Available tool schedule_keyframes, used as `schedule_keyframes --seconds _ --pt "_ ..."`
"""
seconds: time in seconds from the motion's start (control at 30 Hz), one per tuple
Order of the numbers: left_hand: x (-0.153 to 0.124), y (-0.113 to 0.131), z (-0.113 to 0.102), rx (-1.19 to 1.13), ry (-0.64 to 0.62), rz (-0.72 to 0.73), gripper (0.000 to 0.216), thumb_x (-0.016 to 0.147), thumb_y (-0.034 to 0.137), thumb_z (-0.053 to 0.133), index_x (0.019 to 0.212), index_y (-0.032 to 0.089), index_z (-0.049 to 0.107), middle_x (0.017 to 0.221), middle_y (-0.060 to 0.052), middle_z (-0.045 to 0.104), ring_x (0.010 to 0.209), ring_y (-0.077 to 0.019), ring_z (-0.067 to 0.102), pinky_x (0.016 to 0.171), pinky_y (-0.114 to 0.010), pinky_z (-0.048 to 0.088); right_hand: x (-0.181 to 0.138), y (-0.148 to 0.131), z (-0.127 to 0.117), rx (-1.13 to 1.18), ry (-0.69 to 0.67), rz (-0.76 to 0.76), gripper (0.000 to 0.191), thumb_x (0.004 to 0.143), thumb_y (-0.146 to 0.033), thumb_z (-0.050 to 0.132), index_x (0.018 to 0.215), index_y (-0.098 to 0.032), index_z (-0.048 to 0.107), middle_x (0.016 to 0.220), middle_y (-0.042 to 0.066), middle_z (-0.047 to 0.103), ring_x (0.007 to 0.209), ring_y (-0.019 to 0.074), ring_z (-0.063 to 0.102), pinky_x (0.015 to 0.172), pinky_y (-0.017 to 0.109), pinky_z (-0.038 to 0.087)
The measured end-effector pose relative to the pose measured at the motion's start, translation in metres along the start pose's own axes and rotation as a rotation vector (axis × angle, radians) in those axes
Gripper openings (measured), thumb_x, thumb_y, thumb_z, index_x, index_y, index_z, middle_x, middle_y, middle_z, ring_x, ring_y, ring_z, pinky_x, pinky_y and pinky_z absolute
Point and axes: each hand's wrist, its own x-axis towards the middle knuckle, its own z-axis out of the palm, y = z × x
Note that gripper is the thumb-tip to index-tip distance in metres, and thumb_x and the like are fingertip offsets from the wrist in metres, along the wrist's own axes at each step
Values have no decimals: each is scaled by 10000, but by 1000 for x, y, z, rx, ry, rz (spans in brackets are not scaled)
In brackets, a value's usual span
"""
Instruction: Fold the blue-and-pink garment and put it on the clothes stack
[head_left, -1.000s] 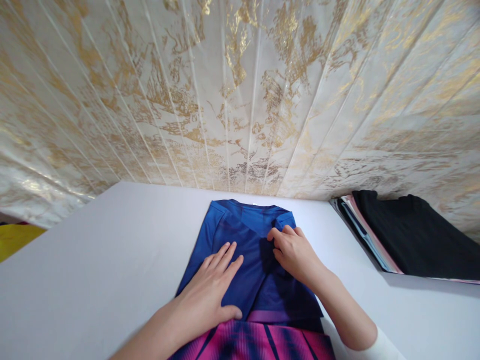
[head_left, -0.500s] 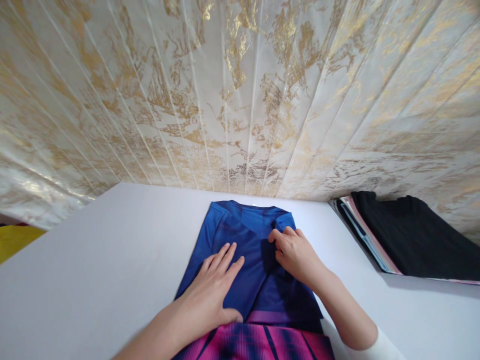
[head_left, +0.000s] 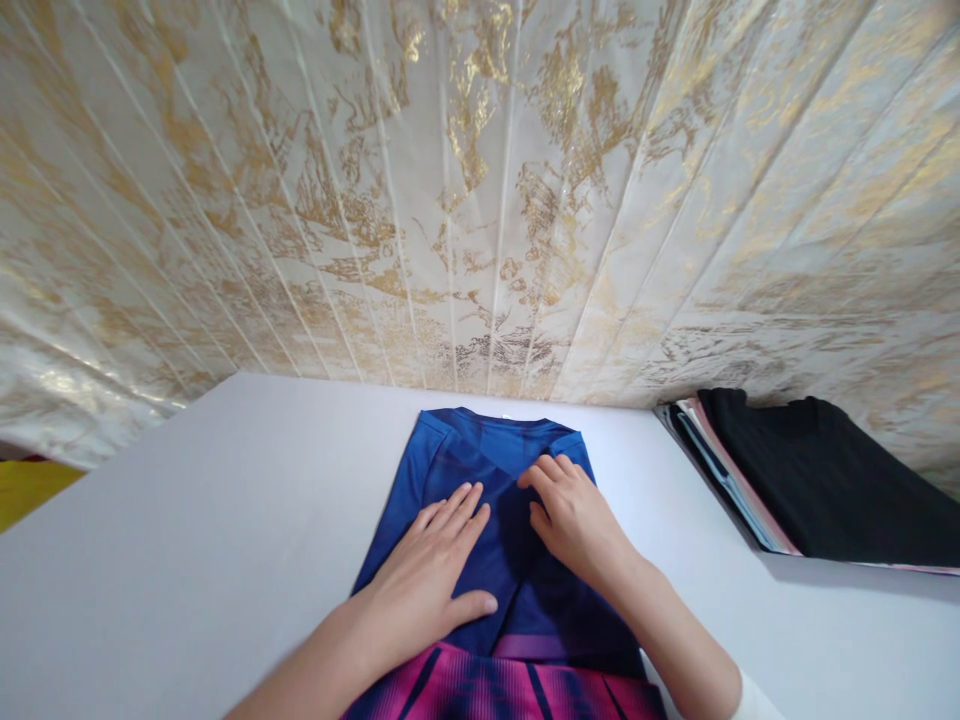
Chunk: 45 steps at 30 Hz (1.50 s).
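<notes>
Shirt point(head_left: 507, 548) lies on the table point(head_left: 225, 530), under both hands. My right hand point(head_left: 571, 512) has slid inward, and the shoulder point(head_left: 564, 440) beyond it looks flatter, so seemingly smoother. My left hand point(head_left: 431, 562) presses flat, clasping nothing; whether the curled right pinches cloth, I can't tell.

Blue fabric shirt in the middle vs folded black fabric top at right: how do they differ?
Colour: the blue fabric shirt shades from bright to dark blue; the folded black fabric top looks plain black.
Contact: the left hand lies flat on the shirt; no hand is on the top.
Support: the shirt lies on the white table; the top lies over other folded fabrics.
Shared: both necklines face the wall.
</notes>
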Motion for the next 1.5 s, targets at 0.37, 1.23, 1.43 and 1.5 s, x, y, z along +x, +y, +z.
schedule_keyframes --seconds 0.37,1.23,1.43,1.5 --pt "39 -50 0 247 217 -114 587 974 458 380 1459 133 323 1530 -130 233 1413 -266 231 1110 -476 247 -3 -15 28 67 -64 -64 577 796 -78 443 1370 -138 464 1357 121 465 1115 258 468 951 400 442" --pt "94 -55 -28 271 164 -127 645 950 524 392 1442 109 357 1524 -141 251 1422 -265 205 1122 -464 201 27 41 25 50 72 -46 394 901 -190 438 1274 -178 564 1365 110 537 1345 288 359 1042 490 343" --pt "101 -56 -18 273 196 -158 643 956 521 385 1452 116 335 1539 -150 208 1428 -287 171 1114 -493 199 36 45 36 -16 65 11 438 936 -354 473 1336 -182 515 1448 115 449 1304 278 431 1054 474 325" --pt "100 -56 -16 270 201 -160 631 959 517 379 1455 128 333 1543 -137 203 1429 -276 172 1114 -483 208 38 45 36 -29 57 33 443 939 -373 470 1334 -178 517 1445 113 452 1308 281 426 1053 477 324"
